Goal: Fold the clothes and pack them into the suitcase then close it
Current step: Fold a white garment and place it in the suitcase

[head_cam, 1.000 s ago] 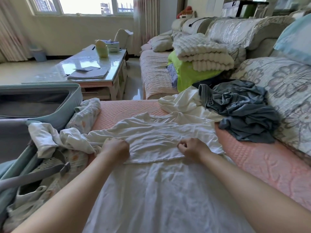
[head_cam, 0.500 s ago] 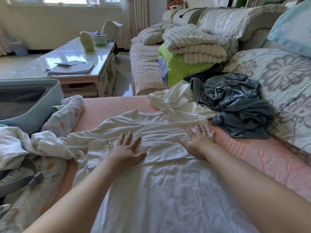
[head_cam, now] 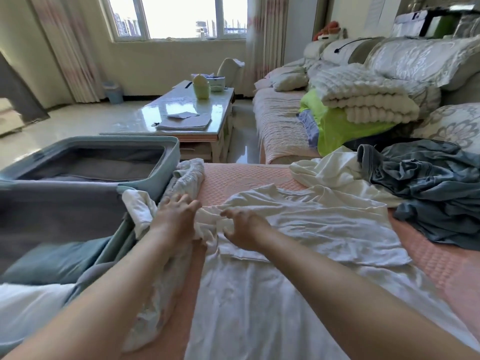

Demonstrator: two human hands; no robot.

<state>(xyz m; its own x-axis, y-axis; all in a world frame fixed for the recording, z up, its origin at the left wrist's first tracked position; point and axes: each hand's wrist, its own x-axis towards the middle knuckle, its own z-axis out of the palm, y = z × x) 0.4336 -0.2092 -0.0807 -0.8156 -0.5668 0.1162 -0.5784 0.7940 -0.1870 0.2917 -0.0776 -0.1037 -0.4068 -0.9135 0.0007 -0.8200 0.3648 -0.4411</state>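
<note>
On a pink-covered sofa (head_cam: 246,178), a person's left hand (head_cam: 176,216) lies with fingers spread on the bunched sleeve of a white shirt (head_cam: 311,224). The right hand (head_cam: 244,229), just beside it, curls its fingers into the same gathered cloth. The shirt is spread across the seat. An open blue suitcase (head_cam: 171,157) sits just left of the hands. At right, a crumpled grey garment (head_cam: 428,198) lies partly over another white garment (head_cam: 332,170). Far behind, a glossy table (head_cam: 187,110) holds papers.
</note>
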